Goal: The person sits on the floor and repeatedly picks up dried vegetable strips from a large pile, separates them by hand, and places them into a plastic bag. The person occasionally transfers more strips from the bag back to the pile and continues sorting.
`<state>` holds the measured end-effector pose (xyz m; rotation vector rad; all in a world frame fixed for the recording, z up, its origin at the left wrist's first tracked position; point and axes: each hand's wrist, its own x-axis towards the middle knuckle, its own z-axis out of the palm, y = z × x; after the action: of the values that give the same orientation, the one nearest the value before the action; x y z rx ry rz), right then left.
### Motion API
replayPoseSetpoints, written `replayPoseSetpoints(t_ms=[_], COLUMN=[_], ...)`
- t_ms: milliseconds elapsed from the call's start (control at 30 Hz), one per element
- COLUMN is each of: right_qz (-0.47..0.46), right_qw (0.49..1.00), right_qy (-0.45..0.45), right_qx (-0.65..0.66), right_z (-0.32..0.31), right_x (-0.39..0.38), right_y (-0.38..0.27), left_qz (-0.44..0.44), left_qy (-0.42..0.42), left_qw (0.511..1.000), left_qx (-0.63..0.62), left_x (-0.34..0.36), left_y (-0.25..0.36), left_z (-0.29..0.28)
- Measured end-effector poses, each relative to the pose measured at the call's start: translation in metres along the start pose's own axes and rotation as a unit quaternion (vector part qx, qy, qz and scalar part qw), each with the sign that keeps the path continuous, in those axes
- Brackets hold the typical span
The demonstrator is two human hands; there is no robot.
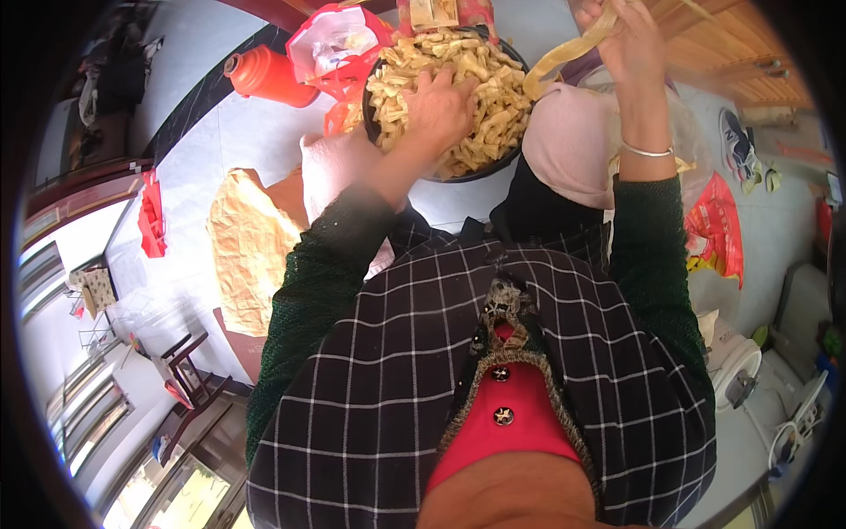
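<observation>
A round black basin (493,171) stands in front of my knees, heaped with pale yellow knotted strips (493,115). My left hand (439,108) lies on top of the heap, palm down, its fingers a little apart and their tips partly among the knots. Up at the right, my right hand (638,46) pinches a long, flat yellowish strip (573,53). That strip curves down from the fingers to beside the basin's right rim. What the strip is made of I cannot tell.
Left of the basin are a red-and-white plastic bag (333,42) and a tipped orange-red flask (271,76). Crumpled brown paper (251,251) lies by my left arm. A red bag (718,231) and shoes (738,145) are on the right; a wooden cabinet (740,53) stands behind.
</observation>
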<state>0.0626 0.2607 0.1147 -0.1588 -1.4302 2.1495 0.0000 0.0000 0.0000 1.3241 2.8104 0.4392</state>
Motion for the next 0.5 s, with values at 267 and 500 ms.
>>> replayPoseSetpoints(t_ms=[267, 500], right_qz=[-0.004, 0.163], right_qw=[0.999, 0.978], right_qy=[-0.018, 0.041], right_qx=[-0.04, -0.125], right_z=[0.005, 0.057], right_x=[-0.008, 0.003], right_y=[-0.008, -0.033], left_qz=[0.049, 0.052], left_qy=[0.053, 0.012], left_qw=[0.996, 0.997], left_qx=[0.051, 0.049], left_x=[-0.017, -0.017], left_y=[-0.001, -0.007], left_z=[0.023, 0.028])
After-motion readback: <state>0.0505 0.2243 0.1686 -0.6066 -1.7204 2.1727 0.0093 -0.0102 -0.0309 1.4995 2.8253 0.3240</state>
